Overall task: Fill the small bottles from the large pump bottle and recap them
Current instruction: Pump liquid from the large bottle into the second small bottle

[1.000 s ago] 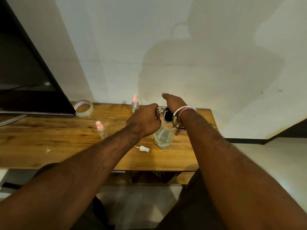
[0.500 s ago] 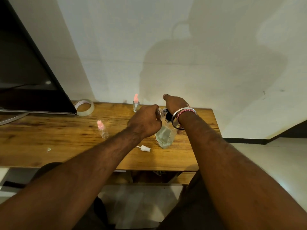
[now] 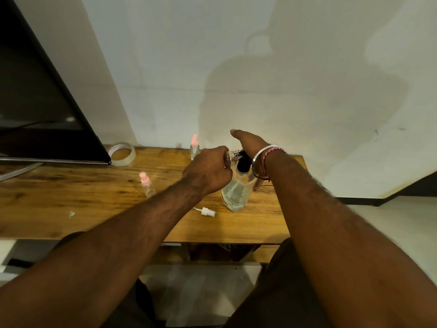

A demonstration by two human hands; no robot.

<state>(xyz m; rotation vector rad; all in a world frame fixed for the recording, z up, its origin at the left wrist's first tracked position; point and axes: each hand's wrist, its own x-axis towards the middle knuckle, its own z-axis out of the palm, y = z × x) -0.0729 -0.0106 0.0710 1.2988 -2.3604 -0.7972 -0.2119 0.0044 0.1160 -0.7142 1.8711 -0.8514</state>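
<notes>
Right now my left hand [image 3: 208,170] is curled tight around a small clear bottle [image 3: 229,158]. I hold its open end up against the black pump head [image 3: 243,162] of the big pump bottle [image 3: 235,194]. Only a bit of the little bottle peeks out past my fingers, so I cannot tell how much is inside it.

My right hand [image 3: 250,143] lies on top of the pump head with the fingers out straight and the thumb pointing away to the left. One fingertip shows down by the side of the big bottle. A silver bangle [image 3: 260,153] and a red and white thread [image 3: 274,151] sit on that wrist.

The big bottle stands on the wooden table [image 3: 82,202], near the right end. It is clear and has some clear liquid in it.

A little white spray cap [image 3: 207,212] lies on its side on the table, just left of the big bottle and near the front edge.

Two more small bottles with pink tops are on the table. One small pink-topped bottle [image 3: 147,184] stands left of my left hand. The other pink-topped bottle [image 3: 194,147] stands at the back by the wall.

A roll of clear tape [image 3: 122,153] sits at the back left, next to the corner of a dark screen [image 3: 35,102].
</notes>
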